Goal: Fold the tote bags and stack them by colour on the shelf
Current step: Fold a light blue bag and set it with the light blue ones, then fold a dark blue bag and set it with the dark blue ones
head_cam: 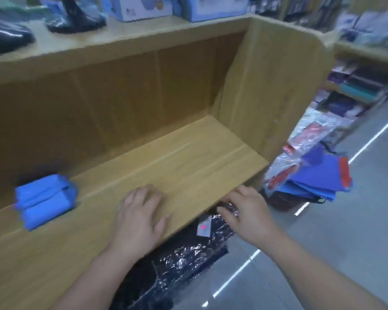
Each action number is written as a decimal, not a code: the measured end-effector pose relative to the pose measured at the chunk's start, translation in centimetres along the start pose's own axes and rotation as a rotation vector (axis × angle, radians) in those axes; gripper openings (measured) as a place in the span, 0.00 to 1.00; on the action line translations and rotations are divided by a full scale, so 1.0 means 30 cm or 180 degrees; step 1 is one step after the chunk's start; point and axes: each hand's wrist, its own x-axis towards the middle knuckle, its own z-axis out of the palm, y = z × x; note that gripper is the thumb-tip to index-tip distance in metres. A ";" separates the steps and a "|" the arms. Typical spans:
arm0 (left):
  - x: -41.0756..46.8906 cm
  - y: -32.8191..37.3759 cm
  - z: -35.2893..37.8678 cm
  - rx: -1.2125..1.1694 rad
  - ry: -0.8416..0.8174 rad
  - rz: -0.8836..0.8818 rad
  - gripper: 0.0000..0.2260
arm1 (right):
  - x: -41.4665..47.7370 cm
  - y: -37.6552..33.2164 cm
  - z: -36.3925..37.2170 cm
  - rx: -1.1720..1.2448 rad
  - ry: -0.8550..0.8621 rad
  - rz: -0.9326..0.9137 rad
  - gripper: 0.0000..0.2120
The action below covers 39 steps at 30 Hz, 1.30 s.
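Two folded blue tote bags lie stacked on the wooden shelf, at its left. My left hand rests flat on the shelf board near its front edge, fingers spread, holding nothing. My right hand hovers just past the shelf's front right corner, fingers loosely bent over dark plastic-wrapped goods on the level below; it holds nothing I can make out. A pile of unfolded blue tote bags, with a red piece on top at its right end, lies on a low stand to the right.
The shelf has a wooden back and a side wall on the right. Boxes and dark items stand on the shelf above. Packaged goods fill racks at right. Grey floor lies to the right.
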 end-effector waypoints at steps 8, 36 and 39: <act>0.244 0.831 0.352 -0.0198 -0.0525 0.0796 0.21 | -0.396 0.840 -0.293 -0.0199 -0.0331 0.1530 0.32; 1.820 2.090 1.554 0.0635 -0.2420 0.0619 0.27 | 0.287 2.640 -0.571 0.1010 -0.0670 0.3414 0.17; 1.932 2.072 1.665 0.0760 -0.2449 0.0444 0.30 | 0.390 2.805 -0.461 0.1138 -0.0834 0.3333 0.17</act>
